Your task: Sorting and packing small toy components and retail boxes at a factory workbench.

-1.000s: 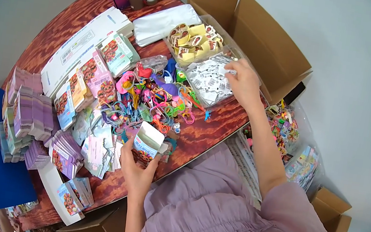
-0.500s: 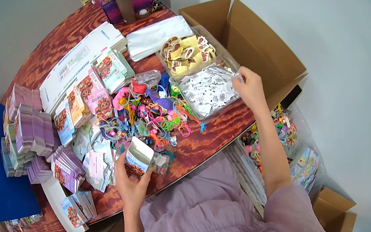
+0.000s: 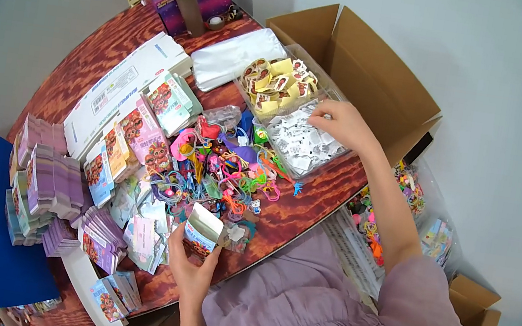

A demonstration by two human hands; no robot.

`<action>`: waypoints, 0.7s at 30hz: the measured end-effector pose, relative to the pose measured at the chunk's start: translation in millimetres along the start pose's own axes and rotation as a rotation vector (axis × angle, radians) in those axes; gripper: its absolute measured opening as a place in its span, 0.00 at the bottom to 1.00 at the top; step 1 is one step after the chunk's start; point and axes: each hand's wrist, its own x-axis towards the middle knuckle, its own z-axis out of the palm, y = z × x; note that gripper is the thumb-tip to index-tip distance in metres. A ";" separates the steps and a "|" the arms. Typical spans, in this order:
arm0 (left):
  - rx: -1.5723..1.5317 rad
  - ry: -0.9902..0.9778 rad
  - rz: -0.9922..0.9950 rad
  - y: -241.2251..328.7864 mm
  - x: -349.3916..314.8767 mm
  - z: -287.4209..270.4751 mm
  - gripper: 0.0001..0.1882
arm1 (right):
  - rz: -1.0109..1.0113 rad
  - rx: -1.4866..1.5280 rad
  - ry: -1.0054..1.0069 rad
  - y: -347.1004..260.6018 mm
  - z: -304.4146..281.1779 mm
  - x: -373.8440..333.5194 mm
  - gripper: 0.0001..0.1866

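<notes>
My left hand [image 3: 190, 266] holds a small open cardboard box [image 3: 202, 232] with a colourful print, near the front edge of the red wooden table [image 3: 309, 200]. My right hand [image 3: 346, 126] reaches into a clear tray of small white paper slips [image 3: 298, 143], fingers pinched on the slips at its far side. Beside it stands a second clear tray of yellow picture tokens [image 3: 276, 83]. A heap of bright plastic rings and toys [image 3: 223, 167] lies between my two hands.
An open brown carton [image 3: 369, 71] stands behind the trays. Printed packets [image 3: 144, 132], a long white box [image 3: 119, 94] and stacks of flat purple boxes [image 3: 49, 182] fill the left side. Bags of toys [image 3: 397, 197] and a small carton [image 3: 472, 309] sit at my right.
My right hand has stayed at the tray of white slips, shifting slightly over it. My left hand keeps holding the small box in front of me.
</notes>
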 end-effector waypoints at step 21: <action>0.045 -0.019 -0.026 -1.6 -4.8 -10.0 0.41 | -0.168 -0.084 0.144 24.6 65.5 99.2 0.11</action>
